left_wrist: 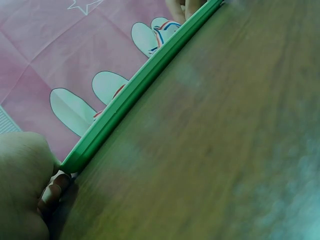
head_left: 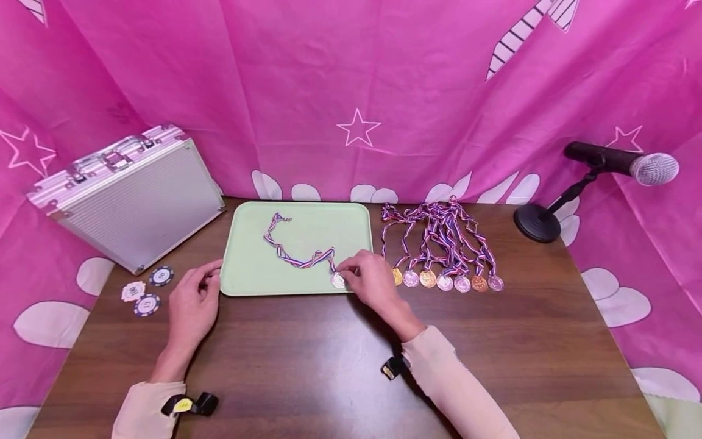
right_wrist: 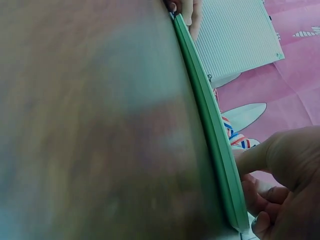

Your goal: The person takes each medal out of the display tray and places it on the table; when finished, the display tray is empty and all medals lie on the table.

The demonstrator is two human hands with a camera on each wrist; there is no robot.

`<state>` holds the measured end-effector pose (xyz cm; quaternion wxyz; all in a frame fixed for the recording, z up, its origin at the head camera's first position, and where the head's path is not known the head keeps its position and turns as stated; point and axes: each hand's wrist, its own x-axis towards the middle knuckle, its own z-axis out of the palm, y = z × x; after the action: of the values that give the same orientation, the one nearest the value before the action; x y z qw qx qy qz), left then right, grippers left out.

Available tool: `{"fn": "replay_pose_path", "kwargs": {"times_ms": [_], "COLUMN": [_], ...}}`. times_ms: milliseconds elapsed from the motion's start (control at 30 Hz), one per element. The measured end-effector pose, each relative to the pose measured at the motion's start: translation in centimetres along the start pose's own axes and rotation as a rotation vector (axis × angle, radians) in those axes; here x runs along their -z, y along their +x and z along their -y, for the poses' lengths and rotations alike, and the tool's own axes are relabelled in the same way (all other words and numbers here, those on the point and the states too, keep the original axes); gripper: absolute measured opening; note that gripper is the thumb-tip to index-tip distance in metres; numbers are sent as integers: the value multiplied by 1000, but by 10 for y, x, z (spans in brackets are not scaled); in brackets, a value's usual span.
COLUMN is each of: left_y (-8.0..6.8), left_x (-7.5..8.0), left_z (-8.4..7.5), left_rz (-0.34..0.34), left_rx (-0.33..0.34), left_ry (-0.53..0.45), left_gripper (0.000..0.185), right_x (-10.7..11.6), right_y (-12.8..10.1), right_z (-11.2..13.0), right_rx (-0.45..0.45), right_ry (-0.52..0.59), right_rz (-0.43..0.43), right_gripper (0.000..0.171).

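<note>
A pale green tray point(head_left: 329, 225) lies on the brown table, with one medal point(head_left: 338, 280) at its front right corner and the medal's striped ribbon point(head_left: 298, 261) trailing back across it. My right hand point(head_left: 348, 275) pinches that medal; in the right wrist view the hand point(right_wrist: 280, 175) has its forefinger reaching over the tray rim point(right_wrist: 210, 115). My left hand point(head_left: 211, 277) grips the tray's front left corner. In the left wrist view the left hand point(left_wrist: 30, 185) has the thumb on top of the rim point(left_wrist: 140, 90) and a finger under it.
Several more medals point(head_left: 444, 280) lie in a row right of the tray, ribbons stretched back. A shut aluminium case point(head_left: 131, 195) stands at the left, with three poker chips point(head_left: 145, 291) in front of it. A microphone point(head_left: 620, 163) on a stand sits at the far right. Pink cloth surrounds the table.
</note>
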<state>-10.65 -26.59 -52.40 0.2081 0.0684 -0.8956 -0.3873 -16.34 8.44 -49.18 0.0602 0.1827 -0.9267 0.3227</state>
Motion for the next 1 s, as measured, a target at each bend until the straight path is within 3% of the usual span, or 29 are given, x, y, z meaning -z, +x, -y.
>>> {"fn": "replay_pose_path", "kwargs": {"times_ms": [267,633,767,1000], "left_y": [0,1,1,0], "left_x": [1,-1,-1,0], "left_z": [1,-1,-1,-1], "left_rz": [9,7,12,21], "left_rx": [9,11,12,33], "left_ry": [10,11,9,12], "left_gripper": [31,32,32,31], "right_x": [5,8,23,73], "right_y": [-4,-4,-4,1], "right_z": [-1,3,4,16], "right_rx": [-26,-98,-118,-228], "right_ry": [-50,70,217,692], "right_rz": [9,66,41,-32], "right_gripper": [30,22,11,11]}}
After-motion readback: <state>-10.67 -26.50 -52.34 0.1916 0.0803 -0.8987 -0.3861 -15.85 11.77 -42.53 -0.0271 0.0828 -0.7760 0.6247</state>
